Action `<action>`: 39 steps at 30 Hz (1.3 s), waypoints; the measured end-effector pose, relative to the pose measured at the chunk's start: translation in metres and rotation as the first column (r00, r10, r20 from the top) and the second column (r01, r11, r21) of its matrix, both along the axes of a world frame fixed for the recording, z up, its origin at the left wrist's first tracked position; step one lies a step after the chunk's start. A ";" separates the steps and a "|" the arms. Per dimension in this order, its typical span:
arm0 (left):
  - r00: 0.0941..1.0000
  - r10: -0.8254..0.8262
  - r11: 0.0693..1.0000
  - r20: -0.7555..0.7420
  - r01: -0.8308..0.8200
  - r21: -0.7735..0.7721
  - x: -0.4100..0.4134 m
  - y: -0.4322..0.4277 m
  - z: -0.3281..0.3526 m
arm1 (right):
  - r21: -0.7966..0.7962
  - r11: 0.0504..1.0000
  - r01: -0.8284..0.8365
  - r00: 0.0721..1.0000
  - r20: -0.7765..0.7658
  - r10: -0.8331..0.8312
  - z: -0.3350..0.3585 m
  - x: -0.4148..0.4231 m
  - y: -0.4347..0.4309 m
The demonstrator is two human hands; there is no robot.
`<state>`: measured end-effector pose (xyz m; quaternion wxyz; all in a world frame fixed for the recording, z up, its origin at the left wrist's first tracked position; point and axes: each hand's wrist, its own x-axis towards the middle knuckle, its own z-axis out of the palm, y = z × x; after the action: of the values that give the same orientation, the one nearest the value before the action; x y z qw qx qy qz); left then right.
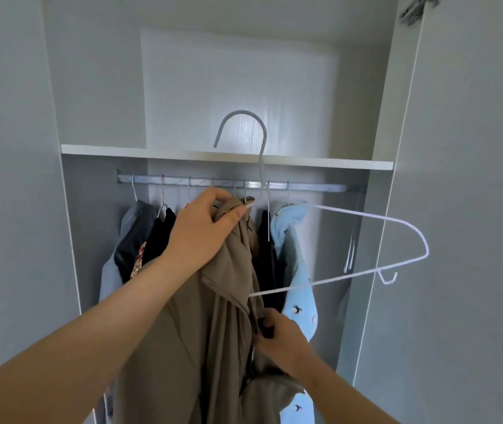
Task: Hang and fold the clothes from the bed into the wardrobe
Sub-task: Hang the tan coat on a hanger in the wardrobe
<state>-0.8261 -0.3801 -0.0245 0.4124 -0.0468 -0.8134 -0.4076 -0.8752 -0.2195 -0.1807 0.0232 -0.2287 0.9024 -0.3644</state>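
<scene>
A khaki garment (213, 332) hangs in front of me before the open wardrobe. My left hand (204, 231) grips its top edge together with one end of a white wire hanger (397, 221). The hanger's left part is inside the cloth; its right shoulder and small hook stick out to the right, and its top hook (244, 123) rises above the shelf edge. My right hand (283, 338) holds the garment's front lower down, fingers curled into the cloth. Behind runs the metal rail (305, 187).
Several clothes hang on the rail: a grey jacket (133, 228), dark pieces (161, 231) and a light blue patterned garment (296, 264). A white shelf (152, 149) sits above the rail. The wardrobe door (473, 209) stands at the right, with spare hangers (351, 252) beside it.
</scene>
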 end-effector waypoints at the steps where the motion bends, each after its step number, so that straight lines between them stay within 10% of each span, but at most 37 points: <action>1: 1.000 -0.016 1.000 -0.006 0.016 0.006 0.001 0.000 0.004 | 0.098 0.995 -0.002 0.999 0.045 -0.002 -0.004 -0.001 -0.004; 8: 0.998 -0.010 1.000 -0.060 0.011 0.019 0.022 -0.021 0.025 | 0.288 0.956 0.051 0.980 0.169 -0.103 -0.022 -0.017 -0.007; 11: 0.993 0.095 0.994 -0.063 -0.097 -0.043 0.028 -0.048 0.023 | -0.124 0.975 0.185 0.945 0.295 -0.142 -0.008 -0.023 0.003; 16: 0.991 0.119 0.986 -0.066 -0.126 -0.108 0.037 -0.098 0.012 | -0.605 0.725 0.329 0.867 0.498 0.023 0.026 -0.033 0.015; 27: 0.962 0.253 0.810 -0.101 -0.268 -0.521 0.053 -0.121 0.007 | -0.398 0.883 0.251 0.921 0.380 -0.090 0.051 -0.040 0.031; 39: 0.904 0.381 0.475 -0.195 -0.372 -0.797 0.042 -0.110 -0.013 | -0.525 0.801 0.289 0.937 0.326 -0.125 0.068 -0.035 0.028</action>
<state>-0.7841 -0.4904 -0.0374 0.4182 -0.0510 -0.8994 0.1166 -0.9104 -0.1915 -0.1125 0.0393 -0.0714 0.7613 -0.6433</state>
